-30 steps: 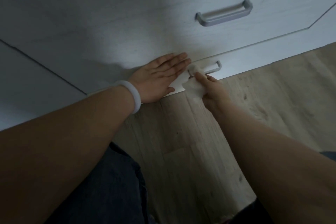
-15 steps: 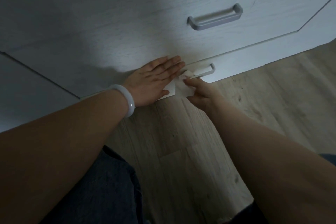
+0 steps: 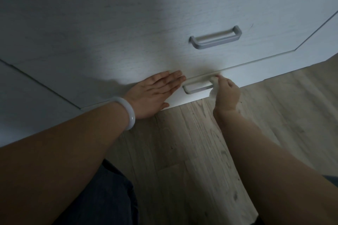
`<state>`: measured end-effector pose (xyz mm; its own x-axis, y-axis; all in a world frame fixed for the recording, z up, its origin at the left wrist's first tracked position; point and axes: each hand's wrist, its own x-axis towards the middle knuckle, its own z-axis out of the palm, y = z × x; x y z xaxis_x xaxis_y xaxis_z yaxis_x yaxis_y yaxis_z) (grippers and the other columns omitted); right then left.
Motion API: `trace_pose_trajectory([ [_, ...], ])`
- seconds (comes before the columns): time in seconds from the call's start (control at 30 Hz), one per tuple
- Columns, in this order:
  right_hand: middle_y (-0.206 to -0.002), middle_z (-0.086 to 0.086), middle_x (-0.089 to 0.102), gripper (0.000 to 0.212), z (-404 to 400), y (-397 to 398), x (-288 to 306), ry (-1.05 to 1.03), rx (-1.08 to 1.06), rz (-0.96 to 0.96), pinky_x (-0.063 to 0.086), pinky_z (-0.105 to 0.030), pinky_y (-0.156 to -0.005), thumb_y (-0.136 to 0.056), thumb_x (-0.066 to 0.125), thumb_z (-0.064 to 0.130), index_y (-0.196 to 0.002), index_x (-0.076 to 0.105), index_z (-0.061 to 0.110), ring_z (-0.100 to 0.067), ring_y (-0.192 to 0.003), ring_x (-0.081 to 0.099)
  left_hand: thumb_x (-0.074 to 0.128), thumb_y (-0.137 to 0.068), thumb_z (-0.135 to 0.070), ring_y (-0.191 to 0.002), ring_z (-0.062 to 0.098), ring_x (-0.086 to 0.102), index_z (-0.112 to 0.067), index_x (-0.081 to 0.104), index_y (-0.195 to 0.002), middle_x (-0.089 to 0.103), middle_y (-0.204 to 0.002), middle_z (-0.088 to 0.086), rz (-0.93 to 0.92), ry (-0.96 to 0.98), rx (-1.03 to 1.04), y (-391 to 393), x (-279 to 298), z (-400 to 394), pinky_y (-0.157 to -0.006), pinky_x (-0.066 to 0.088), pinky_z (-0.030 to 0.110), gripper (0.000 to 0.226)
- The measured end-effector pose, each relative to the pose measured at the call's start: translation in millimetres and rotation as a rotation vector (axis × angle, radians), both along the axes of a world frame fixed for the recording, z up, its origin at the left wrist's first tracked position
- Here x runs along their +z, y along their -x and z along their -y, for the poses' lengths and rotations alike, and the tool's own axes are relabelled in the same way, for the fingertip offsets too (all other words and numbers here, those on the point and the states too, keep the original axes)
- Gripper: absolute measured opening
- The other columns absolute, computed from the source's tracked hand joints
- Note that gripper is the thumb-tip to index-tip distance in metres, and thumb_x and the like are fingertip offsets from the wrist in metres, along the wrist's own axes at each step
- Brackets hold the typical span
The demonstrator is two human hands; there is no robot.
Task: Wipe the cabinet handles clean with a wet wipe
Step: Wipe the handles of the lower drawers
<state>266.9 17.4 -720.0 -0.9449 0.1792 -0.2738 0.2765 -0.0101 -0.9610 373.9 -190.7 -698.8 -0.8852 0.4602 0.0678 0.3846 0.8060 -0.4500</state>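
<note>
Now | right hand (image 3: 227, 95) pinches wet wipe (image 3: 214, 89) on lower handle (image 3: 197, 89)

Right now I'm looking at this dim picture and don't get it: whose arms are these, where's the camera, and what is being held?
There is no machine here. A person wears a camera on the head, looking down at their own arms. The left hand, with a white bangle on its wrist, lies flat against the cabinet front. The right hand has a wet wipe in its grip, at the right end of the lower handle. An upper handle sits above. Below is a wooden floor.
</note>
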Motion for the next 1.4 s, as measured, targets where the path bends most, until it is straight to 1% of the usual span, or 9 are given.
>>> trace_pose_trajectory([
  [0.13, -0.079, 0.012, 0.066, 0.016, -7.5, -2.2, -4.1, -0.096, 0.075, -0.019, 0.043, -0.006, -0.065, -0.092, 0.058, 0.016, -0.094, 0.073, 0.019, -0.001, -0.077, 0.06, 0.039, -0.099, -0.042, -0.152, 0.021, 0.001, -0.005, 0.014, -0.156, 0.005, -0.165, 0.005, -0.01, 0.02, 0.006, -0.7, -0.1, 0.0, -0.123, 0.003, 0.036, 0.071],
  [0.3, -0.099, 0.002, 0.063, 0.013, -11.4, 0.6, -11.0, -0.32, 0.209, -0.084, 0.047, -0.024, -0.082, -0.085, 0.069, 0.018, -0.096, 0.063, 0.017, -0.009, -0.09, 0.057, 0.043, -0.099, -0.042, -0.152, 0.02, 0.005, -0.006, 0.018, -0.155, 0.009, -0.164, 0.005, -0.037, 0.032, -0.002, -1.3, -0.3, -0.3, -0.122, 0.004, 0.035, 0.071],
  [0.6, -0.07, -0.001, 0.056, 0.034, -0.1, -11.0, -15.4, -0.311, 0.2, -0.095, 0.05, -0.039, -0.072, -0.083, 0.071, 0.015, -0.062, 0.045, 0.018, -0.019, -0.068, 0.053, 0.042, -0.1, -0.042, -0.152, 0.021, 0.002, -0.005, 0.016, -0.155, 0.005, -0.165, 0.006, -0.021, 0.033, 0.003, -0.3, -0.9, 0.3, -0.123, 0.004, 0.037, 0.072],
  [0.8, -0.071, 0.001, 0.059, 0.017, 10.8, -18.4, -11.6, -0.269, 0.128, -0.082, 0.052, -0.025, -0.06, -0.081, 0.074, 0.015, -0.074, 0.058, 0.015, -0.017, -0.068, 0.06, 0.033, -0.102, -0.042, -0.152, 0.02, -0.007, -0.006, 0.007, -0.156, -0.004, -0.165, 0.006, -0.002, 0.055, 0.017, -0.9, -2.7, 1.2, -0.122, -0.005, 0.036, 0.07],
  [0.87, -0.074, -0.001, 0.063, 0.015, 9.7, -15.5, -11.5, -0.173, 0.045, -0.041, 0.058, -0.031, -0.061, -0.081, 0.074, 0.014, -0.075, 0.061, 0.018, -0.024, -0.072, 0.067, 0.035, -0.101, -0.042, -0.152, 0.02, -0.004, -0.006, 0.009, -0.156, -0.001, -0.165, 0.005, -0.005, 0.045, 0.018, -0.8, -1.4, 0.2, -0.122, -0.004, 0.035, 0.07],
  [0.93, -0.077, -0.003, 0.066, 0.011, 17.6, -21.7, -11.6, -0.19, 0.126, -0.037, 0.061, -0.04, -0.064, -0.082, 0.073, 0.014, -0.075, 0.065, 0.018, -0.027, -0.074, 0.069, 0.038, -0.1, -0.042, -0.152, 0.02, -0.001, -0.006, 0.012, -0.156, 0.002, -0.165, 0.005, -0.01, 0.036, 0.018, -0.2, -0.7, -0.4, -0.122, -0.002, 0.035, 0.071],
  [1.07, -0.079, -0.005, 0.068, 0.003, 28.9, -36.0, -9.5, -0.249, 0.371, -0.059, 0.061, -0.035, -0.059, -0.084, 0.072, 0.012, -0.082, 0.07, 0.01, -0.023, -0.074, 0.069, 0.039, -0.1, -0.042, -0.152, 0.019, -0.001, -0.007, 0.012, -0.156, 0.003, -0.165, 0.005, 0.004, 0.032, 0.024, 0.0, -1.4, -0.3, -0.122, -0.002, 0.035, 0.072],
  [1.23, -0.08, 0.0, 0.067, 0.004, 13.3, -17.9, -8.8, -0.224, 0.137, -0.032, 0.061, -0.035, -0.058, -0.084, 0.072, 0.012, -0.086, 0.072, 0.009, -0.024, -0.077, 0.069, 0.038, -0.099, -0.041, -0.152, 0.02, 0.004, -0.005, 0.016, -0.155, 0.007, -0.165, 0.005, -0.015, 0.031, 0.017, -0.3, -0.5, -0.3, -0.122, -0.001, 0.035, 0.07],
  [1.4, -0.079, -0.008, 0.067, 0.01, 35.0, -47.8, -6.4, -0.362, 0.458, -0.092, 0.052, -0.023, -0.043, -0.094, 0.06, 0.018, -0.096, 0.066, 0.01, -0.018, -0.052, 0.064, 0.041, -0.1, -0.042, -0.152, 0.019, 0.003, -0.006, 0.014, -0.156, 0.006, -0.165, 0.006, -0.007, 0.018, 0.028, 0.0, -1.5, 0.6, -0.122, -0.003, 0.034, 0.072],
])
